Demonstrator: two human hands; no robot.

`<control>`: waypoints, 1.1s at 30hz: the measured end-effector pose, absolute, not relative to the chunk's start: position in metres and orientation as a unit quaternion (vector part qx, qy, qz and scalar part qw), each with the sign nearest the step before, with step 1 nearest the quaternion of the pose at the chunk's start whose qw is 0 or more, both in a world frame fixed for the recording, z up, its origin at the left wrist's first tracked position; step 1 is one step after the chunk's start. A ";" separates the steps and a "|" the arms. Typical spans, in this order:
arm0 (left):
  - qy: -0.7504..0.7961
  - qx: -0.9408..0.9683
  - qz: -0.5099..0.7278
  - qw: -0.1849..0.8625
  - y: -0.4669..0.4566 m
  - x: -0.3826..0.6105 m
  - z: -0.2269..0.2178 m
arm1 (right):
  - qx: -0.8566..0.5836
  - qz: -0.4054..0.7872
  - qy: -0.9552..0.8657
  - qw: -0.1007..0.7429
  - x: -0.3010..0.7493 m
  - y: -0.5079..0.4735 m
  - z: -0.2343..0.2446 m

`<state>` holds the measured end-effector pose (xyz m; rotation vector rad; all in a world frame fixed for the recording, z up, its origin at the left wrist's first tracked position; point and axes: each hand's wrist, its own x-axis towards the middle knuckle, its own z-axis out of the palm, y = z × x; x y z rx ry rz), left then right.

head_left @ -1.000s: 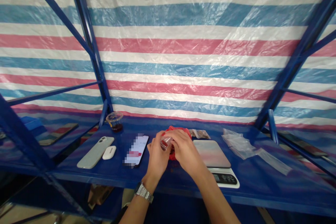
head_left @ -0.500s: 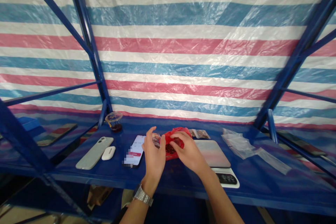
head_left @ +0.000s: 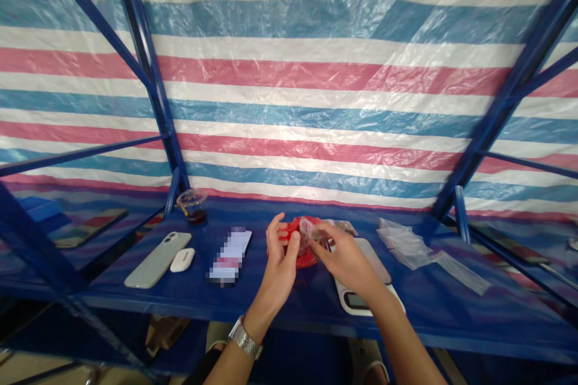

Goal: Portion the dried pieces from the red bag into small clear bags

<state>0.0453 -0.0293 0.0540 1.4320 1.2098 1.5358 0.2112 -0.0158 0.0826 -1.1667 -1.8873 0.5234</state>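
A red plastic bag (head_left: 307,263) lies bunched on the blue table, dark contents partly showing in it. My left hand (head_left: 280,257) is at its left side, thumb and fingers apart with nothing seen between them; a metal-banded watch (head_left: 245,338) is on that wrist. Over the bag's right side, my right hand (head_left: 344,257) pinches a small clear plastic bag (head_left: 307,228). What is inside the clear bag is hard to make out. Just right of the red bag, a kitchen scale (head_left: 354,302) sits partly under my right hand and forearm.
Filled small bags (head_left: 347,227) lie behind the scale. Flat clear bags (head_left: 409,243) are spread to the right. A phone (head_left: 229,257), a pale green phone (head_left: 158,260), a white earbud case (head_left: 182,260) and a plastic cup (head_left: 193,207) with dark liquid stand left. Blue posts (head_left: 151,66) frame the table.
The small clear bag, held by my left hand before, is now in my right hand. My left hand has moved right, beside the red bag. The scale now sits turned and further left.
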 end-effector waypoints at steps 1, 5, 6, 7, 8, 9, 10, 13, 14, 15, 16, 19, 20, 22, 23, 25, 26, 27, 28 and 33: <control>0.475 0.553 0.595 0.337 -0.029 0.045 0.053 | -0.501 0.174 -0.742 0.410 0.226 -0.013 0.082; 0.489 0.564 0.603 0.280 -0.031 0.042 0.052 | -0.629 0.035 -0.697 0.344 0.287 -0.005 0.067; 0.486 0.571 0.600 0.278 -0.031 0.042 0.053 | -0.645 0.016 -0.696 0.317 0.298 -0.005 0.062; 0.482 0.578 0.595 0.282 -0.032 0.042 0.054 | -0.654 0.005 -0.699 0.291 0.306 -0.007 0.057; 0.477 0.585 0.588 0.291 -0.033 0.042 0.055 | -0.657 0.002 -0.704 0.270 0.312 -0.009 0.052; 0.473 0.592 0.580 0.300 -0.033 0.042 0.055 | -0.654 0.007 -0.712 0.255 0.315 -0.011 0.048; 0.471 0.600 0.572 0.302 -0.034 0.043 0.055 | -0.647 0.019 -0.720 0.250 0.317 -0.013 0.046; 0.472 0.632 0.549 0.275 -0.035 0.045 0.053 | -0.613 0.089 -0.729 0.291 0.320 -0.018 0.046; 0.470 0.645 0.541 0.265 -0.035 0.046 0.052 | -0.603 0.110 -0.722 0.320 0.322 -0.018 0.048; 0.467 0.657 0.532 0.258 -0.035 0.047 0.050 | -0.597 0.122 -0.710 0.353 0.324 -0.019 0.052; 0.463 0.670 0.523 0.249 -0.035 0.048 0.049 | -0.595 0.122 -0.694 0.386 0.328 -0.018 0.055; 0.458 0.705 0.497 0.216 -0.036 0.051 0.046 | -0.613 0.078 -0.634 0.464 0.339 -0.017 0.063; 0.459 0.713 0.490 0.204 -0.037 0.052 0.046 | -0.622 0.061 -0.617 0.478 0.342 -0.016 0.064; 0.461 0.725 0.477 0.185 -0.038 0.054 0.045 | -0.637 0.040 -0.592 0.492 0.346 -0.016 0.061; 0.461 0.731 0.470 0.181 -0.039 0.054 0.045 | -0.641 0.036 -0.587 0.494 0.347 -0.015 0.058; 0.459 0.742 0.456 0.175 -0.040 0.056 0.044 | -0.645 0.037 -0.582 0.495 0.347 -0.015 0.052; 0.457 0.747 0.452 0.172 -0.041 0.057 0.044 | -0.644 0.039 -0.581 0.495 0.347 -0.015 0.049; 0.454 0.750 0.450 0.170 -0.041 0.058 0.043 | -0.644 0.042 -0.581 0.497 0.346 -0.015 0.047; 0.451 0.753 0.448 0.167 -0.042 0.059 0.043 | -0.643 0.044 -0.578 0.500 0.346 -0.015 0.046; 0.440 0.776 0.423 0.163 -0.044 0.064 0.041 | -0.633 0.051 -0.566 0.525 0.344 -0.014 0.048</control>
